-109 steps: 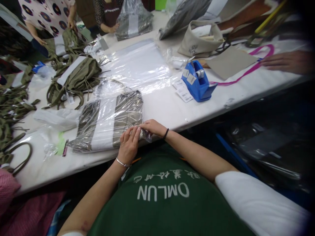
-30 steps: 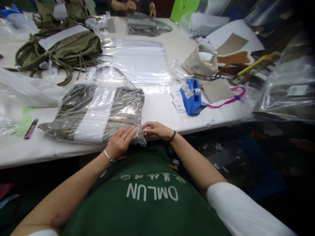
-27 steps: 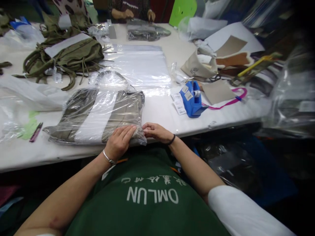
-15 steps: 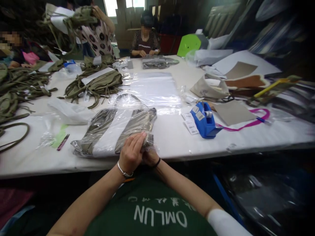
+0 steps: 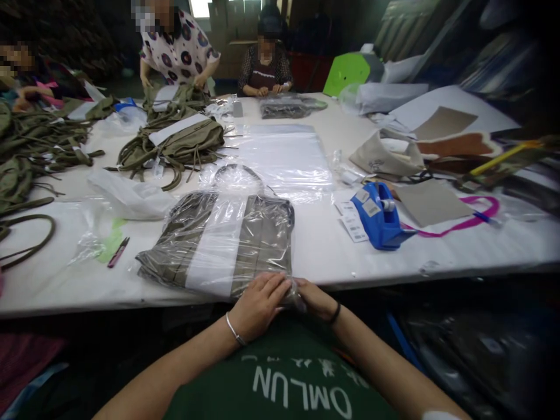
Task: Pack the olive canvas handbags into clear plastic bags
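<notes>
Two hands meet at one plastic-wrapped olive bag (image 5: 223,245) on the desk's (image 5: 315,251) near edge. The left hand (image 5: 258,303) lies flat on its corner, grip released. The right hand (image 5: 318,298) touches the crumpled flap, and I cannot tell its grip. One blue tape dispenser (image 5: 380,217) stands to the right, one clear-bag stack (image 5: 284,154) beyond.

Two plastic-wrapped olive bags lie on the table (image 5: 315,256): the near bag (image 5: 219,245) and the far bag (image 5: 289,107). There is one blue tape dispenser (image 5: 380,219) and one pink cutter (image 5: 118,252). Three co-workers (image 5: 179,52) are opposite.
</notes>
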Motion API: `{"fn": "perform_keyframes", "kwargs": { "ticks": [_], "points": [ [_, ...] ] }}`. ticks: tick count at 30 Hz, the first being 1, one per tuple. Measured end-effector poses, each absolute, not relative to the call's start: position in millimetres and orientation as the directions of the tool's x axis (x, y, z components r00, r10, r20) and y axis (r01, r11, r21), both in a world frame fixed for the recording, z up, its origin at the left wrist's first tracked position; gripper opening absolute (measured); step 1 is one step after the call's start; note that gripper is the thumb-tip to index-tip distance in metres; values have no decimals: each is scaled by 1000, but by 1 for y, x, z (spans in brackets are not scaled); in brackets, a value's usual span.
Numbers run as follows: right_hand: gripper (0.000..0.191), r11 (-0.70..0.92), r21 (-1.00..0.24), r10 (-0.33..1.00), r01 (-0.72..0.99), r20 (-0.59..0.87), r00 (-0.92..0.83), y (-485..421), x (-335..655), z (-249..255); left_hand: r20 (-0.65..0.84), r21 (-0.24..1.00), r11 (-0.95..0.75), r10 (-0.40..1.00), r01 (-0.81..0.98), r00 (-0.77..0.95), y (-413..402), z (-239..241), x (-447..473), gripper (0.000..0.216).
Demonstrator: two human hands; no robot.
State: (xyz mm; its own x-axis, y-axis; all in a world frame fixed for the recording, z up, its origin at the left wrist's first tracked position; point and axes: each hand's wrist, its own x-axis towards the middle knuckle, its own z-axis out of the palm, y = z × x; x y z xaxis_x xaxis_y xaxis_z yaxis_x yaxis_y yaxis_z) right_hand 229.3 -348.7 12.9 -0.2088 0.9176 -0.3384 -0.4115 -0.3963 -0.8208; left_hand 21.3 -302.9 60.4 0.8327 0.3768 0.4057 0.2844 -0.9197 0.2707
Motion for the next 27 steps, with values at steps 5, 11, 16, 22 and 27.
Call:
{"fn": "perform_keyframes", "kwargs": {
  "ticks": [5, 11, 16, 22, 27],
  "points": [
    [38, -545, -728, 826, -415, -551, -119, -347, 248, 23, 379, 234, -927, 364, 292, 851, -284, 55, -36, 66],
    [44, -456, -854, 885, -250, -465, -24, -313, 200, 44, 335, 59, -865, 487, 498, 807, -272, 33, -78, 69],
    [44, -331, -875, 942, -352, -326, -76, -297, 180, 91, 596, 105, -838, 484, 535, 641, -252, 51, -84, 68],
    [52, -358, -744, 933, -564, -310, -183, -271, 197, 103, 588, 399, -655, 720, 642, 369, -198, 147, -86, 34],
    [45, -425, -597, 888, -680, -421, -184, -259, 202, 45, 517, 546, -434, 848, 717, 120, -184, 259, -106, 39]
  ]
}}
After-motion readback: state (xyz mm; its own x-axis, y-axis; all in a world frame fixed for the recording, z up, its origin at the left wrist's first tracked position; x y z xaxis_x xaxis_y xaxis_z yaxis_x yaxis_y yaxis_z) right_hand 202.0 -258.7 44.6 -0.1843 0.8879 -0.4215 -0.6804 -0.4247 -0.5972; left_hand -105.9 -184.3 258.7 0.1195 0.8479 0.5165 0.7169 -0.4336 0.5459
